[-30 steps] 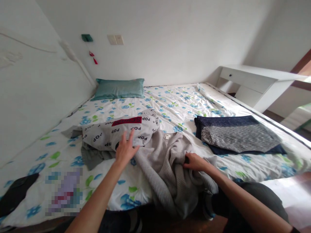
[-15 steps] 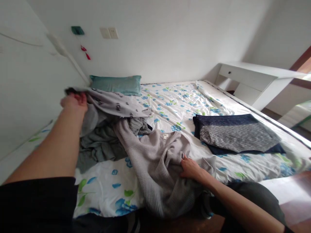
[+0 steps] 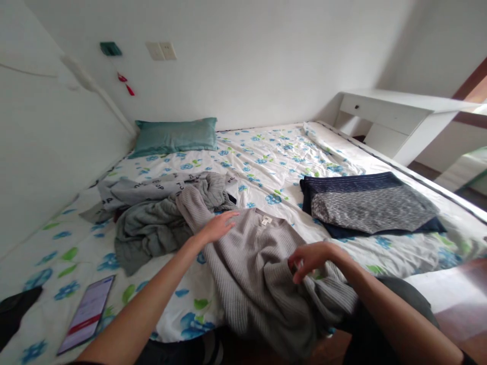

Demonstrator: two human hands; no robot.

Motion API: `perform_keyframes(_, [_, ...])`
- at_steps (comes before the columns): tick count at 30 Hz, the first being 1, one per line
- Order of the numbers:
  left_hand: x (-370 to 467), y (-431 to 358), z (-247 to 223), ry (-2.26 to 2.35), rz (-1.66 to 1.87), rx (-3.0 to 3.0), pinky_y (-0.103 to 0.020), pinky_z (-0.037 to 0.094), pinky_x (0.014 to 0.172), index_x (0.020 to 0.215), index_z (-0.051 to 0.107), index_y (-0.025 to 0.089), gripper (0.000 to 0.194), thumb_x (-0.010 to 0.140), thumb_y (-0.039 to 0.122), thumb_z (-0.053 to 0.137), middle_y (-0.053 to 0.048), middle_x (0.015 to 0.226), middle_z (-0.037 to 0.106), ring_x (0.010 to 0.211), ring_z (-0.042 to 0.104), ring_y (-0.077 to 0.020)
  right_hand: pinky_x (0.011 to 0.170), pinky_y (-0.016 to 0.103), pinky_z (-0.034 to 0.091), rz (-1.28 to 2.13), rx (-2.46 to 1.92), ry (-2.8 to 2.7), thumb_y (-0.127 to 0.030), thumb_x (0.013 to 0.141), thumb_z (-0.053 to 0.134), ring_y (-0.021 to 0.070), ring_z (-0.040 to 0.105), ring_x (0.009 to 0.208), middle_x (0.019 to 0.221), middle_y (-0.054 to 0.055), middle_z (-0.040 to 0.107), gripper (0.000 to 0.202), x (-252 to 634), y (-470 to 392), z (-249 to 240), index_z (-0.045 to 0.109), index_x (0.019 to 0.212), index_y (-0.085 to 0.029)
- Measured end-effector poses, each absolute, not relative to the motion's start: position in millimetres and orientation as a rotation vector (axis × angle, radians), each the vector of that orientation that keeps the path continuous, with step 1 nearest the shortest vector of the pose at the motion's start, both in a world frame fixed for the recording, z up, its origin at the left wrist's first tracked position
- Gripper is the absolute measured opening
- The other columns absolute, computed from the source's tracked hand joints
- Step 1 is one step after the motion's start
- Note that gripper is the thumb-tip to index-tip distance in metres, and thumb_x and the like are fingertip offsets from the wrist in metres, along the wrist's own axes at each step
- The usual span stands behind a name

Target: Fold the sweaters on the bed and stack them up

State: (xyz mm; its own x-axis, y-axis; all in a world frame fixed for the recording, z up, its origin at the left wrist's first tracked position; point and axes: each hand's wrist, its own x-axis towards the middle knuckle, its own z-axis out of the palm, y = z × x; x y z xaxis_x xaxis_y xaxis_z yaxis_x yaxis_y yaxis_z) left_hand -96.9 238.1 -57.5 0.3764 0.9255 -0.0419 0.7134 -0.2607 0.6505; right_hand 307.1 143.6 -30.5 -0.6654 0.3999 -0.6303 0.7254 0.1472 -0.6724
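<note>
Nearest, at bottom centre of the frame: the ribbed sweater lay front edge of the bed, its lower end hanging over, neck label facing the far wall. Body wrinkled, not flat.

Right hand, right of centre, was at the sweater's right side, fingers curled. Could not tell whether cloth was pinched or merely touched; half a second earlier it had the fabric in its fingers.

Left hand, centre, had just come back from the left. It lay over the sweater's shoulder, fingers extended, grasping nothing that I could see. In the earlier frame it was holding up the printed garment; that had since been let go and lay crumpled left of centre, behind the grey-green garment.

Meaning, my judgement: the sweater's left-side sleeve, which rested against the grey-green garment, was now clear of the printed one, so both hands could attend to straightening the sweater. Folding had not begun, as far as I could judge.

Lower left: the phone, hidden behind the arm in the earlier frame, showed again.

Farther, on the right: the folded navy-and-grey clothing sat unchanged on the floral sheet. Farthest, upper left of centre: the green pillow, also unchanged against the wall.
</note>
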Motion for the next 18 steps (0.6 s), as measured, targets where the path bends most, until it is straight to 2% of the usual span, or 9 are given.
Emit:
perform_keyframes(2, [-89,234,-79,1.482,0.314,2.210,-0.049,0.037,0.135,0.157,0.065,0.021,0.061,0.096,0.028,0.064,-0.013,0.179,0.045,0.163,0.046,-0.0343,0.082,0.028,0.059,-1.346,1.449,2.207,-0.061,0.096,0.076,0.0228,0.078,0.096,0.110,0.008,0.083,0.049,323,157,-33,0.083,0.123,-0.020])
perform_keyframes(4, [-93,237,-92,1.662,0.135,2.229,-0.050,0.038,0.134,0.168,0.054,0.020,0.074,0.094,0.019,0.059,-0.016,0.186,0.030,0.164,0.045,-0.0367,0.096,0.032,0.058,-0.979,1.872,2.251,-0.055,0.102,0.071,0.0279,0.077,0.114,0.125,0.016,0.081,0.050,335,166,-43,0.079,0.130,-0.015])
perform_keyframes(5, [-98,239,-96,1.759,0.035,2.201,-0.050,0.041,0.131,0.172,0.048,0.019,0.080,0.092,0.016,0.059,-0.019,0.185,0.031,0.160,0.051,-0.0382,0.101,0.034,0.057,-0.831,1.969,2.218,-0.054,0.102,0.071,0.0310,0.075,0.121,0.130,0.019,0.079,0.052,339,168,-49,0.077,0.133,-0.013])
perform_keyframes(7, [-109,244,-100,1.897,-0.158,2.125,-0.051,0.047,0.123,0.178,0.036,0.018,0.095,0.086,0.016,0.065,-0.026,0.176,0.044,0.148,0.063,-0.0416,0.102,0.038,0.057,-0.784,1.917,2.118,-0.054,0.095,0.079,0.0361,0.074,0.125,0.132,0.023,0.078,0.060,338,167,-63,0.076,0.136,-0.010])
perform_keyframes(10, [-119,248,-104,1.932,-0.309,2.090,-0.049,0.054,0.112,0.178,0.032,0.011,0.105,0.081,0.023,0.072,-0.030,0.151,0.068,0.132,0.073,-0.0435,0.089,0.036,0.060,-0.974,1.691,2.066,-0.039,0.080,0.092,0.0353,0.078,0.110,0.116,0.020,0.081,0.060,323,160,-78,0.078,0.133,-0.013])
perform_keyframes(12, [-120,247,-103,1.923,-0.322,2.109,-0.048,0.056,0.107,0.171,0.043,0.010,0.095,0.082,0.024,0.072,-0.027,0.140,0.075,0.125,0.075,-0.0420,0.080,0.034,0.059,-1.071,1.608,2.120,-0.026,0.077,0.088,0.0315,0.078,0.101,0.107,0.016,0.082,0.057,315,158,-79,0.079,0.133,-0.017])
perform_keyframes(14, [-118,243,-100,1.931,-0.298,2.142,-0.047,0.055,0.108,0.155,0.062,0.013,0.073,0.083,0.022,0.068,-0.024,0.136,0.077,0.123,0.075,-0.0401,0.074,0.030,0.057,-1.176,1.495,2.147,-0.025,0.080,0.081,0.0264,0.077,0.092,0.097,0.009,0.082,0.047,315,160,-73,0.081,0.126,-0.017])
perform_keyframes(16, [-117,238,-93,1.956,-0.260,2.185,-0.048,0.052,0.114,0.134,0.076,0.016,0.052,0.083,0.021,0.066,-0.023,0.136,0.076,0.130,0.070,-0.0395,0.073,0.027,0.055,-1.320,1.322,2.113,-0.032,0.081,0.081,0.0211,0.074,0.084,0.087,0.003,0.080,0.036,325,164,-60,0.085,0.114,-0.017])
perform_keyframes(18, [-119,232,-81,1.917,-0.081,2.238,-0.048,0.047,0.121,0.112,0.081,0.019,0.035,0.081,0.023,0.067,-0.020,0.136,0.075,0.136,0.065,-0.0383,0.076,0.024,0.055,-1.475,1.158,2.082,-0.045,0.076,0.088,0.0188,0.072,0.084,0.084,0.000,0.079,0.040,343,168,-45,0.086,0.104,-0.016])
